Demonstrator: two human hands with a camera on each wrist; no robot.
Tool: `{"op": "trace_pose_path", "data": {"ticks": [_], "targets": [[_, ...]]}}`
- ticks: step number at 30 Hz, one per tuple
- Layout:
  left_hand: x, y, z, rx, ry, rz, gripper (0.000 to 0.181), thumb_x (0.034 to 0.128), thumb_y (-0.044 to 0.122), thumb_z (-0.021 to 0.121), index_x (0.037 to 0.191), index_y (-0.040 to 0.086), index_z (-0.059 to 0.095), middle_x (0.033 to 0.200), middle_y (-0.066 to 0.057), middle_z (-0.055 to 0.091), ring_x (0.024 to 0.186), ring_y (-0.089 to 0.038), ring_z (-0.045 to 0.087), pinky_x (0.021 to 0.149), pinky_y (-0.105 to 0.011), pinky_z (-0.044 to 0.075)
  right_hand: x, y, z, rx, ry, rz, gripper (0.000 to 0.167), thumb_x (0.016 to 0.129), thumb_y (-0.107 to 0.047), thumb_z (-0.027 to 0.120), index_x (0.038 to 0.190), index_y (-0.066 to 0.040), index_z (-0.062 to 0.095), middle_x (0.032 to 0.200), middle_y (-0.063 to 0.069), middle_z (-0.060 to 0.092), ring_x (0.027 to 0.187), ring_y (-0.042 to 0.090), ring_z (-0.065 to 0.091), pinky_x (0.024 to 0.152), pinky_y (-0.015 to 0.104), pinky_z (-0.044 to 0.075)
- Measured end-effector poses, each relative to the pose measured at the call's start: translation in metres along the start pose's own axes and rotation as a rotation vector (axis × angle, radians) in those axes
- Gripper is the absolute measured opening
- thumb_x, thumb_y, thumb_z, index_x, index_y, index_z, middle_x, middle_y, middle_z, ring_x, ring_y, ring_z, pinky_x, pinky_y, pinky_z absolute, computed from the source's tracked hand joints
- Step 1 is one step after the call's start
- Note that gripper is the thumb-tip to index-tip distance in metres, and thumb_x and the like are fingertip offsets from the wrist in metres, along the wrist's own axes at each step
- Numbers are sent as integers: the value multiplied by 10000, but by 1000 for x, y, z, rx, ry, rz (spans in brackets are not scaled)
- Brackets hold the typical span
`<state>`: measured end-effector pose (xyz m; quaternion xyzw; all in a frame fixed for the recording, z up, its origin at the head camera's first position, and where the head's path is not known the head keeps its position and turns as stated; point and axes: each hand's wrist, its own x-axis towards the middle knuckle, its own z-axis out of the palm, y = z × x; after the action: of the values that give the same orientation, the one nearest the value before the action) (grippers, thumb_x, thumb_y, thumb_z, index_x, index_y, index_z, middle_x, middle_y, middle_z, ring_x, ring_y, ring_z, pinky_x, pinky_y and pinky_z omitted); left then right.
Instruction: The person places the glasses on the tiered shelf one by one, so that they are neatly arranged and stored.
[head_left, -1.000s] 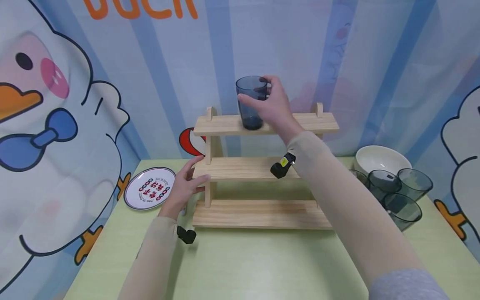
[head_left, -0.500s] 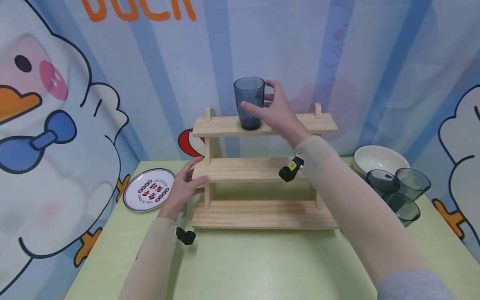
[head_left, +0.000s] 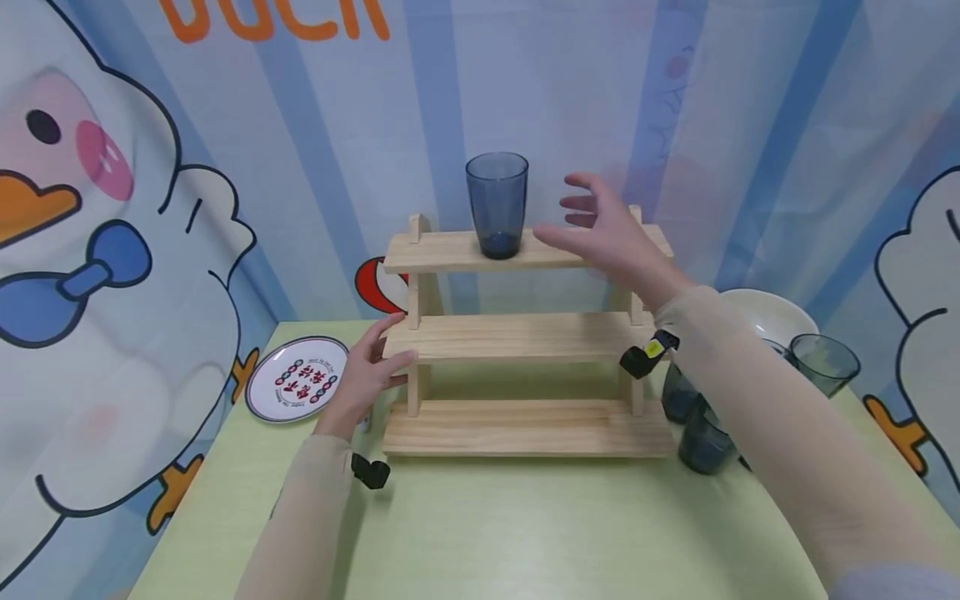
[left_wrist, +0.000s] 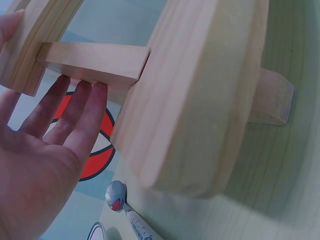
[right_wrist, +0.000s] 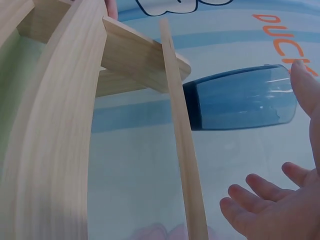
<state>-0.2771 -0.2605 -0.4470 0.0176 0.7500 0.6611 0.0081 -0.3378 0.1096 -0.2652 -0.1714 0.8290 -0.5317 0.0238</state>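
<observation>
A blue-tinted glass (head_left: 498, 204) stands upright on the top board of the three-tier wooden shelf (head_left: 517, 337), left of its middle. To its right, my right hand (head_left: 615, 237) hovers apart from it, fingers spread and empty. The right wrist view shows the glass (right_wrist: 240, 100) on the board, with my right hand (right_wrist: 285, 200) nearby. My left hand (head_left: 362, 379) grips the left end of the middle board. In the left wrist view, the left hand (left_wrist: 47, 150) has its thumb at a board and its fingertips against the upright (left_wrist: 95, 62).
A white plate with red lettering (head_left: 297, 379) lies left of the shelf. At the right, several tinted glasses (head_left: 825, 365) stand near a white bowl (head_left: 772, 315), partly hidden by my right arm. A spoon (left_wrist: 131, 210) lies beside the shelf in the left wrist view.
My right hand has let go of the glass and moved away to the right. The glass now stands free on the top board. My left hand has stayed in place.
</observation>
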Motion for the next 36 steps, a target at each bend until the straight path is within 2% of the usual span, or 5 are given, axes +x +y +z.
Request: {"op": "trace_pose_path", "data": {"ticks": [11, 26, 32, 34, 36], "targets": [[-1, 1, -3, -11, 0, -10, 685, 1000, 203, 745, 1594, 351, 437, 1549, -150, 489, 1336, -382, 557, 1010, -554, 561, -40, 15, -39, -1, 10, -100, 865, 952, -295, 792, 1645, -204, 282, 1644, 145, 398, 1512, 357, 393, 1239, 545, 328], [1, -1, -3, -18, -15, 5, 677, 1008, 174, 727, 1597, 340, 437, 1529, -158, 507, 1322, -385, 571, 995, -558, 567, -95, 55, -89, -123, 88, -40, 843, 992, -299, 751, 1663, -297, 241, 1671, 129, 361, 1527, 355, 360, 1216, 602, 325], [1, -1, -3, -14, -12, -1, 675, 1011, 151, 718, 1598, 331, 436, 1521, -149, 518, 1320, -385, 578, 988, -560, 572, -121, 75, -99, -246, 105, -25, 839, 983, -296, 767, 1656, -204, 275, 1648, 187, 384, 1503, 423, 362, 1197, 653, 306], [0, -1, -3, -11, -13, -1, 684, 1012, 156, 719, 1607, 322, 425, 1527, -151, 514, 1325, -384, 575, 987, -560, 573, -130, 82, -103, -279, 111, -16, 819, 983, -288, 767, 1645, -180, 297, 1640, 186, 393, 1491, 440, 366, 1207, 622, 319], [0, 0, -2, -13, -13, -1, 692, 1009, 159, 723, 1612, 312, 419, 1532, -156, 508, 1330, -386, 570, 989, -562, 571, -140, 89, -107, -311, 121, -15, 772, 986, -276, 764, 1622, -161, 342, 1622, 183, 410, 1464, 443, 389, 1222, 419, 377]]}}
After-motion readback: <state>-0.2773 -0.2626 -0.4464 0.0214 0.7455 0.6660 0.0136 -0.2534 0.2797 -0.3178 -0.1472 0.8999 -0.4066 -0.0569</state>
